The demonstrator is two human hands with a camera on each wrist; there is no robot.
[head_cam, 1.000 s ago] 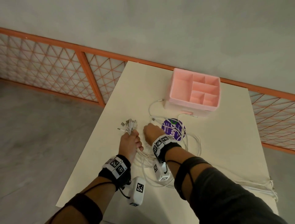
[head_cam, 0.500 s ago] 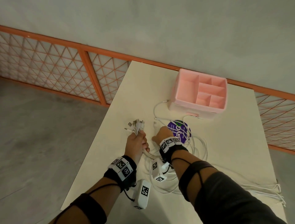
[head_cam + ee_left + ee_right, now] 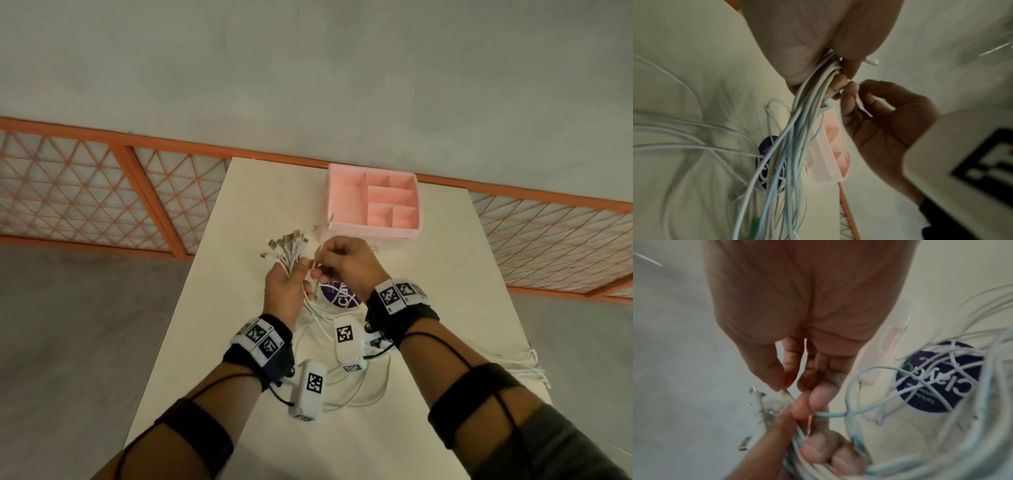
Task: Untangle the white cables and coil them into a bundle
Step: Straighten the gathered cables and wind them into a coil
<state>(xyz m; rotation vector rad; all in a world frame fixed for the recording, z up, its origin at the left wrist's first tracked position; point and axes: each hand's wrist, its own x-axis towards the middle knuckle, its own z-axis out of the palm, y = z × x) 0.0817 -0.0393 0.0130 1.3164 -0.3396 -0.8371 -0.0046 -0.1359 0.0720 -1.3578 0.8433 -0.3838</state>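
Observation:
Several white cables hang in a bunch from my left hand, which grips them just below their metal plug ends. The plugs fan out above my fist. Their long tails trail down in loops over the cream table. My right hand is raised right beside the left and pinches one cable end between thumb and fingertips, touching the bunch. Both hands are lifted off the table.
A pink compartment box stands just behind the hands. A round purple sticker lies on the table under the loose loops. More cable hangs off the table's right edge. An orange lattice railing runs behind the table.
Both hands rose off the table and moved toward the pink box. My right hand left the loops by the sticker and came up to the bunch with a cable end.

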